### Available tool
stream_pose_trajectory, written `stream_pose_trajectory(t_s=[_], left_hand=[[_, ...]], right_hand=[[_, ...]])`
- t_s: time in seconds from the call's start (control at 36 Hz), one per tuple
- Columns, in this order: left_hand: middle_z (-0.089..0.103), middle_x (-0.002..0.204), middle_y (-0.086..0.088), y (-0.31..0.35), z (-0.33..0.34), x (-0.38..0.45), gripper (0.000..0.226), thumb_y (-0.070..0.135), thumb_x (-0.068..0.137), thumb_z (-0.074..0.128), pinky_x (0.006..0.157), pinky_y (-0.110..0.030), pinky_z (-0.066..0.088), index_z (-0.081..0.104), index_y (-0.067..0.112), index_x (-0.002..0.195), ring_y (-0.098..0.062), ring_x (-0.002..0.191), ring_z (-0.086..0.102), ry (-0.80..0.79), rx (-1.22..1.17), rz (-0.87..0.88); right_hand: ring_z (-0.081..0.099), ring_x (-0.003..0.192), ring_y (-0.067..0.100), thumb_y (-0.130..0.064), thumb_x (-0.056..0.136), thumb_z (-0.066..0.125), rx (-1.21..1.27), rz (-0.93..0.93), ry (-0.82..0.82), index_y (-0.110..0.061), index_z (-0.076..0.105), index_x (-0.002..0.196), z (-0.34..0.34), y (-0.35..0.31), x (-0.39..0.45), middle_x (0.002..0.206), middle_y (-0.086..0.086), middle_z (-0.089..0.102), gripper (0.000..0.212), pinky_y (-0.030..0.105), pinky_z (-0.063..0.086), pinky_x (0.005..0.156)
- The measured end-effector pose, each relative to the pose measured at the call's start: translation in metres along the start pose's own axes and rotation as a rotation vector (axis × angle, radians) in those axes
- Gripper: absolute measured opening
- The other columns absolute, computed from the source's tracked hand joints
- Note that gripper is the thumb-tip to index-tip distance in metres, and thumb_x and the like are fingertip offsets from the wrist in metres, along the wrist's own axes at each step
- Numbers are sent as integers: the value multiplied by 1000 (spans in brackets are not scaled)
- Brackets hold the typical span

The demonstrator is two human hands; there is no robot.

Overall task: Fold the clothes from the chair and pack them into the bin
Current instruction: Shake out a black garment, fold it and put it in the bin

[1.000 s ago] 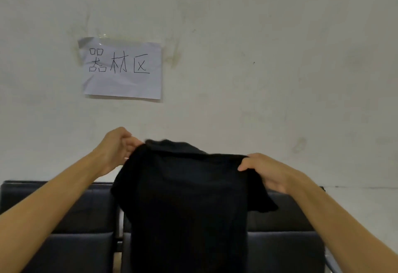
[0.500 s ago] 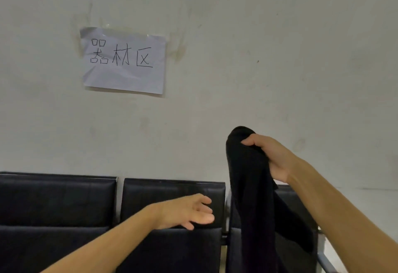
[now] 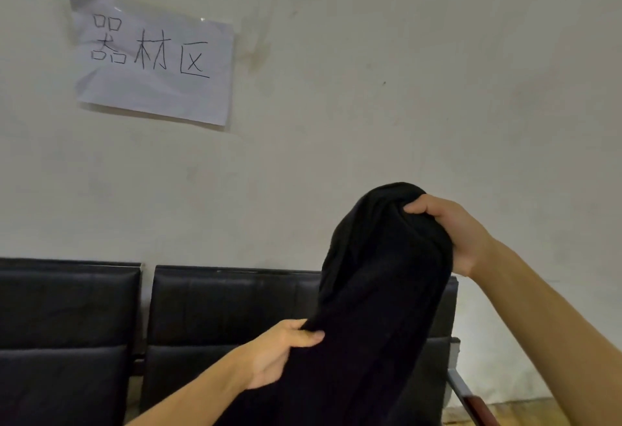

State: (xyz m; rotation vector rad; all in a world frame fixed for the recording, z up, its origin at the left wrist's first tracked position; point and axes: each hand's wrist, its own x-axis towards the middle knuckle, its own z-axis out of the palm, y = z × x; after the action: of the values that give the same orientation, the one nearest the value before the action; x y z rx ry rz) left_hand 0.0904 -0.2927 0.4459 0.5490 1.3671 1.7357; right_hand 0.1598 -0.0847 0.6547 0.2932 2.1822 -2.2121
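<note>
Toward five o'clock in the head view, a black garment (image 3: 380,291) hung bunched and doubled over in the air, in front of a row of black padded chairs (image 3: 218,311) that stood against a pale wall (image 3: 370,106). At three o'clock the right hand (image 3: 454,234) clenched the top of the garment, fingers curled round a gathered fold, with a hump of cloth rising above the knuckles at its eleven o'clock. Lower, near six o'clock, the left hand (image 3: 279,355) pinched the cloth's left edge between thumb and fingers. The fabric dropped from there out of view past the bottom edge. Up at ten o'clock a sheet of paper (image 3: 154,59) with handwritten characters was stuck to the wall, its corners slightly curled.
</note>
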Motion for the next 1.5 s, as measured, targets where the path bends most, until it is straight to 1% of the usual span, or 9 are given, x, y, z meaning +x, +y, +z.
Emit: stream_pose_trajectory(t_s=[0.11, 0.28, 0.58, 0.69, 0.83, 0.94, 1.08, 1.25, 1.5], left_hand=[[60, 126, -18, 13, -15, -10, 36, 18, 88, 58, 104, -51, 39, 63, 7, 123, -35, 117, 57, 82, -320, 7], [64, 122, -16, 31, -21, -22, 50, 42, 90, 51, 101, -46, 42, 59, 6, 123, -32, 112, 61, 192, -260, -83], [68, 105, -21, 76, -43, -43, 44, 12, 71, 68, 69, -37, 59, 62, -2, 113, -29, 86, 70, 349, -540, 347], [62, 121, -22, 98, -56, -51, 89, 18, 30, 97, 81, -42, 57, 65, -1, 111, -31, 100, 66, 381, -529, 411], [64, 119, -20, 120, -48, -61, 72, 42, 55, 87, 94, -43, 49, 69, 0, 110, -33, 110, 62, 399, -551, 441], [59, 127, -21, 131, -55, -73, 87, 27, 54, 87, 97, -40, 45, 54, -1, 130, -31, 114, 60, 441, -629, 510], [57, 130, -18, 144, -67, -99, 88, 32, 57, 88, 105, -41, 39, 52, 1, 131, -30, 119, 57, 525, -508, 581], [60, 121, -25, 162, -76, -123, 48, 37, 77, 65, 99, -48, 44, 63, 2, 111, -36, 111, 59, 756, 21, 524], [61, 104, -15, 175, -92, -154, 69, 41, 42, 93, 96, -44, 43, 64, 9, 96, -29, 97, 59, 650, 69, 454]], right_hand=[[67, 77, 23, -20, 62, 61, -32, -24, 26, -1, 65, 101, -8, -4, -1, 90, 14, 70, 44, 30, 56, 67], [66, 91, 26, -18, 68, 62, -20, -67, 61, 0, 65, 108, -14, -8, 4, 103, 16, 70, 44, 36, 50, 78], [69, 95, 22, -33, 98, 47, -488, 28, 38, -4, 65, 108, -11, -2, 11, 102, 8, 73, 35, 36, 53, 89], [69, 94, 18, -40, 99, 41, -684, 97, 36, -9, 64, 111, -15, 2, 16, 103, 4, 72, 41, 32, 55, 83], [67, 96, 21, -47, 99, 35, -862, 94, -10, -14, 63, 115, -17, 5, 24, 107, 2, 70, 47, 40, 58, 82], [70, 91, 20, -50, 97, 36, -861, 95, -101, -17, 64, 114, -23, 7, 28, 103, 1, 72, 46, 37, 59, 77], [67, 98, 25, -40, 86, 63, -649, -8, -240, -8, 67, 110, -31, 4, 39, 105, 8, 71, 40, 40, 52, 93], [68, 91, 26, 0, 71, 75, -681, 52, -458, 1, 65, 98, -37, -6, 43, 96, 14, 71, 29, 28, 53, 73], [69, 80, 25, 3, 84, 58, -888, -9, -234, -6, 68, 87, -43, -8, 52, 84, 10, 72, 14, 30, 51, 67]])
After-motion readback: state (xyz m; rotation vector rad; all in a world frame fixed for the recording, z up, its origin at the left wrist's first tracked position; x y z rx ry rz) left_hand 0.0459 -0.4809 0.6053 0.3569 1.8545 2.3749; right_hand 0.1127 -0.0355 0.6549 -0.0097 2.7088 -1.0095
